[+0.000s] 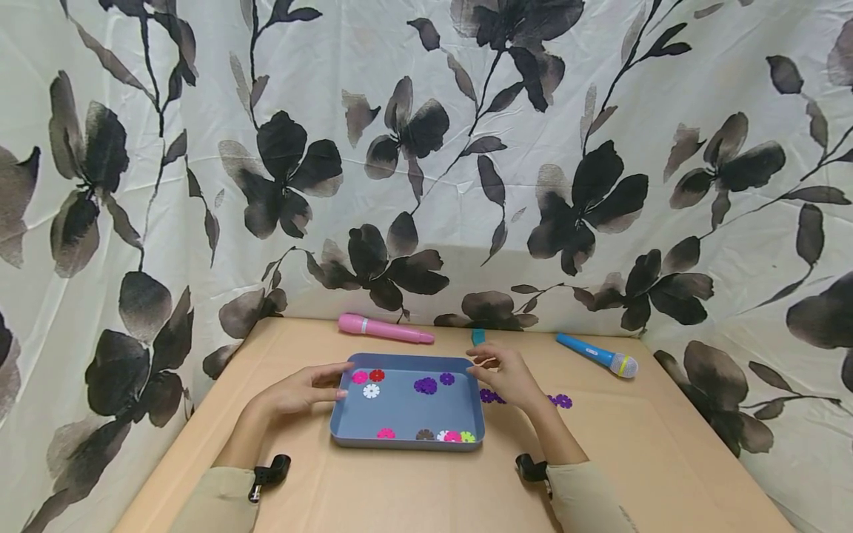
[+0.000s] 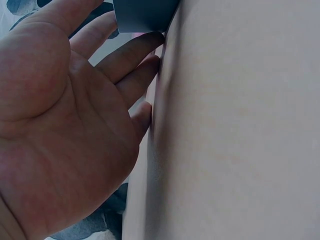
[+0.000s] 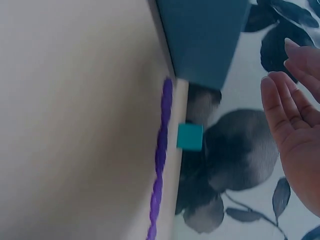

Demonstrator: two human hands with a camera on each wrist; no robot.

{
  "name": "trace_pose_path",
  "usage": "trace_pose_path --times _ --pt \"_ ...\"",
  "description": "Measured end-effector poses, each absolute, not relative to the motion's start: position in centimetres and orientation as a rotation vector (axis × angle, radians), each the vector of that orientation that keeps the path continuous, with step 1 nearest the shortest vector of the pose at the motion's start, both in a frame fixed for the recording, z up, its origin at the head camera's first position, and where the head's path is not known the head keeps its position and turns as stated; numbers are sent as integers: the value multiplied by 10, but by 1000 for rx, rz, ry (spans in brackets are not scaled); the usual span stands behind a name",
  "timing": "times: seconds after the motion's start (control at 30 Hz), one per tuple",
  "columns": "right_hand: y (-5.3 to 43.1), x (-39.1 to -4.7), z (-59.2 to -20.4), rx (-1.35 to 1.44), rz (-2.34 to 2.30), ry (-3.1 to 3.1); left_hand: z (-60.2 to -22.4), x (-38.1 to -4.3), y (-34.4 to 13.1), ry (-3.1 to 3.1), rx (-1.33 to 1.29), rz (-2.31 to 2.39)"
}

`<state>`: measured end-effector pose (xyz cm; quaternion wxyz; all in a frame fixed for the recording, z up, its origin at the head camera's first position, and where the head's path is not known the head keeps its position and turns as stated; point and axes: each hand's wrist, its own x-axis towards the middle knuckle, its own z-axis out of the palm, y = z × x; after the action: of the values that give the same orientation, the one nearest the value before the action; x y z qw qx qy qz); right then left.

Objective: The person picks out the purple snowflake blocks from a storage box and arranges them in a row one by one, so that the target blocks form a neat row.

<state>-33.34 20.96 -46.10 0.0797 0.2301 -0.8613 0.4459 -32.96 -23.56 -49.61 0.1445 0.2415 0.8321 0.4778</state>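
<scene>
A shallow grey-blue tray (image 1: 393, 414) lies on the table, with flower-shaped discs in it. A purple cluster (image 1: 425, 386) and a single purple disc (image 1: 447, 379) are toward its right; pink, red and white ones (image 1: 371, 391) are at the upper left. More discs (image 1: 452, 437) lie along the near wall. My left hand (image 1: 303, 389) touches the tray's left side with extended fingers. My right hand (image 1: 503, 374) hovers at the right far corner, fingers loosely bent, nothing visible in them. A row of purple discs (image 3: 161, 150) lies right of the tray, partly hidden below that hand.
Behind the tray lies a pink toy microphone (image 1: 383, 329). A blue toy microphone (image 1: 596, 356) is at the back right. Between them, at the far edge, is a small teal block (image 1: 477, 337). A floral cloth (image 1: 426, 200) hangs behind the table.
</scene>
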Motion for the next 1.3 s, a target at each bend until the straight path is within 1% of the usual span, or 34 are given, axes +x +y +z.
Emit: trace_pose_path --times 0.27,0.6,0.7,1.0,1.3 --pt "184 -334 -467 814 1349 -2597 -495 -329 -236 2401 673 1373" --pt "167 -332 -471 853 1350 -2633 -494 -328 -236 2394 692 1383" --pt "164 -334 -472 849 1315 -2664 -494 -328 -236 2398 690 1379" --pt "154 -346 -477 977 1116 -2743 -496 -330 -235 2408 658 1359" --pt "139 -352 -482 1004 976 -2863 -498 -331 -234 2398 644 1392"
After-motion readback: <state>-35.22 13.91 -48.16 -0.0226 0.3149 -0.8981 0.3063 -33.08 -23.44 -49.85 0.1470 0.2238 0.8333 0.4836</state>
